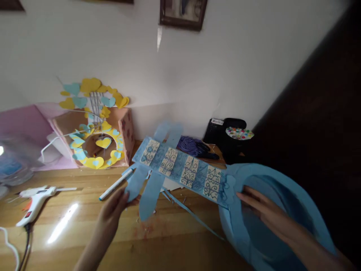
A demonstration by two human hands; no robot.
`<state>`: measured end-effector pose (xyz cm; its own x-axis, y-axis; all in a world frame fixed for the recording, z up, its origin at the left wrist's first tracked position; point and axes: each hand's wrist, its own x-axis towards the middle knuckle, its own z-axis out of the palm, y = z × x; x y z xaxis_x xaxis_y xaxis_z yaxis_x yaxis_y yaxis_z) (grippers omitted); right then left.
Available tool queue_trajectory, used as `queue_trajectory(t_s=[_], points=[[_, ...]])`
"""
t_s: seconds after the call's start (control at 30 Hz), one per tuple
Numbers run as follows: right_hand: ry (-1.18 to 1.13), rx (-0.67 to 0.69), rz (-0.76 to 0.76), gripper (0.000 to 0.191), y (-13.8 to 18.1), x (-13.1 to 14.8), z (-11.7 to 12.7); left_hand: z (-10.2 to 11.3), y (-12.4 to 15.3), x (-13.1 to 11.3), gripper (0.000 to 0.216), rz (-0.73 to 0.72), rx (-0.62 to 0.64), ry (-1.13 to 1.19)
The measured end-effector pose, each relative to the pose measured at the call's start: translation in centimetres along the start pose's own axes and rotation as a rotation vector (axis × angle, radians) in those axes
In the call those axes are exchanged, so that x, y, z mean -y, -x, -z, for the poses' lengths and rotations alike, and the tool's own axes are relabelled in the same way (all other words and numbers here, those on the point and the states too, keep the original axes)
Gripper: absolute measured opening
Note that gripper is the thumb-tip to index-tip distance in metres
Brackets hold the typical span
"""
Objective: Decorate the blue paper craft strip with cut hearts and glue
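A light blue, guitar-shaped craft piece (175,165) made of paper or card reaches from the middle of the view to the lower right. Its neck carries several cream panels (188,172) with dark scroll patterns, and rounded blue tabs (152,195) stick out on both sides of the far end. My left hand (118,203) pinches one of the near tabs. At the other end is a round, hollow body (284,171); my right hand (265,210) reaches across its opening, fingers holding the inner edge by the neck. Its thumb is hidden.
On the wooden table lie a white glue gun (36,205) with a cord, a blue-capped marker (116,184) and paper scraps. Behind stand an open box (126,131), a yellow-and-blue heart decoration (96,162), purple yarn (191,146) and a black item (216,131) against the wall.
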<state>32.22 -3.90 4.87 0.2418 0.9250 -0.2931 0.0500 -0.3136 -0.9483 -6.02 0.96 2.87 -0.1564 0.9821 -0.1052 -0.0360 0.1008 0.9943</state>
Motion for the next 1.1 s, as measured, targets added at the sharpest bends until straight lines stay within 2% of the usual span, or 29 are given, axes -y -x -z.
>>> queue_trajectory(t_s=[0.1,0.2,0.27,0.33,0.37,0.4,0.53,0.57,0.67,0.73,0.83,0.9,0.97,1.07,1.1], points=[[-0.112,0.004,0.046,0.035,1.9,0.6,-2.1,0.5,-3.8,-4.9,0.037,-0.081,0.031,0.096],[-0.28,-0.085,0.129,0.031,3.3,0.6,-5.7,0.7,-7.2,-8.0,0.033,-0.157,0.104,0.234],[-0.412,-0.153,0.183,0.029,4.1,0.3,-8.8,0.5,-7.9,-8.5,0.03,-0.2,0.079,0.263],[-0.532,-0.226,0.24,0.031,4.7,0.1,-12.0,0.1,-7.2,-8.0,0.024,-0.217,0.038,0.228],[-0.584,-0.265,0.258,0.032,5.0,0.1,-13.6,-0.4,-6.5,-7.6,0.021,-0.212,0.058,0.185],[-0.626,-0.296,0.266,0.033,5.2,0.1,-15.2,-0.9,-5.7,-7.1,0.022,-0.202,0.106,0.131],[-0.672,-0.364,0.289,0.031,5.3,0.4,-20.7,-4.3,-3.8,-6.1,0.032,-0.21,0.59,-0.202],[-0.657,-0.376,0.307,0.031,5.0,0.4,-21.8,-5.3,-3.9,-6.1,0.031,-0.215,0.671,-0.243],[-0.593,-0.42,0.345,0.038,3.5,0.3,-24.2,-7.5,-5.4,-6.4,0.031,-0.194,0.785,-0.273],[-0.552,-0.42,0.353,0.043,2.4,0.0,-25.3,-8.2,-6.8,-6.6,0.033,-0.167,0.857,-0.262],[-0.468,-0.341,0.352,0.039,2.3,-0.5,-26.4,-8.1,-8.7,-6.8,0.037,-0.113,1.02,-0.276],[-0.433,-0.285,0.345,0.037,3.6,-1.0,-26.7,-7.9,-9.7,-7.0,0.037,-0.095,1.106,-0.314],[-0.459,-0.163,0.304,0.038,5.9,-1.5,-26.1,-7.8,-10.5,-7.1,0.036,-0.1,1.158,-0.378],[-0.447,0.327,0.124,0.041,9.1,-2.2,-22.8,-8.3,-11.4,-7.3,0.033,-0.135,1.218,-0.497],[-0.39,0.383,0.096,0.042,9.7,-2.4,-21.0,-8.6,-11.5,-7.4,0.033,-0.154,1.234,-0.532]])
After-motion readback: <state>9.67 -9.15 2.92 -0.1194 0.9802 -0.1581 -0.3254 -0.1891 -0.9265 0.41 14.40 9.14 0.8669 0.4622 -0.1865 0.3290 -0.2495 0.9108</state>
